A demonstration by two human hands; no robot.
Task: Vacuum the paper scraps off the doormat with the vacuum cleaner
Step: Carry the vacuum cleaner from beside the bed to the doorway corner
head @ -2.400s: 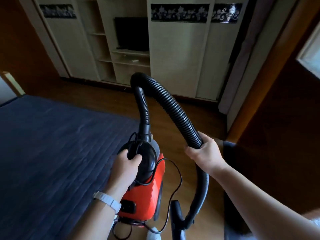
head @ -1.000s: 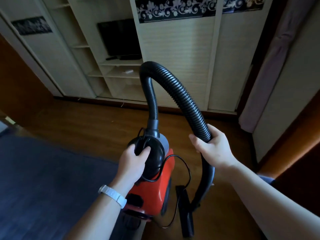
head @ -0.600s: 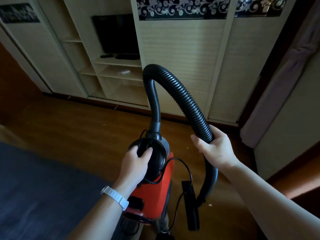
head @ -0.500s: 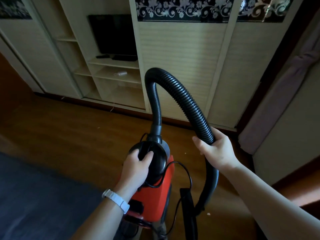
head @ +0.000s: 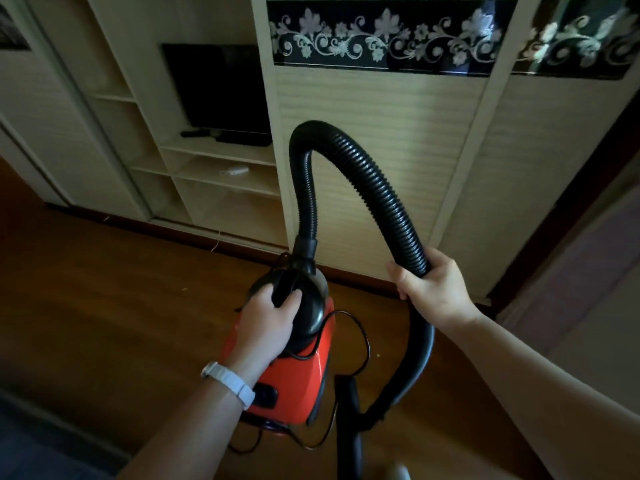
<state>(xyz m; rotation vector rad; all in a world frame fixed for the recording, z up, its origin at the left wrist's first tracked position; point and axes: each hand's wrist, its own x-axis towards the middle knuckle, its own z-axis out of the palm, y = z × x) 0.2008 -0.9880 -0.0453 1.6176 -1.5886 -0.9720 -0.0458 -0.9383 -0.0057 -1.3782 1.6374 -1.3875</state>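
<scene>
The person holds a red plastic canister vacuum cleaner (head: 294, 386) out in front of them, over the brown wooden floor (head: 104, 306). Their left hand (head: 266, 320), with a white band (head: 228, 382) on the wrist, is curled round the black handle at the machine's rounded black top, fingers wrapped under it. Whether the machine's base touches the floor is hidden from here. A black ribbed hose (head: 367, 181) rises from the top of the machine, arches over and comes down on the right, where the right hand (head: 436, 289) grips it, fingers closed round the tube. Below that hand the hose curves on down to a black floor nozzle (head: 348, 427) hanging just right of the red body. A thin black power cord (head: 363, 344) loops loosely beside the machine and under it. Behind all this stands a cream wardrobe (head: 374, 133) with slatted sliding doors and a black floral band (head: 381, 39) across the top. In its open section sits a black television screen (head: 221, 88) on a shelf, and a small white object (head: 234, 171) lies on the shelf below.
</scene>
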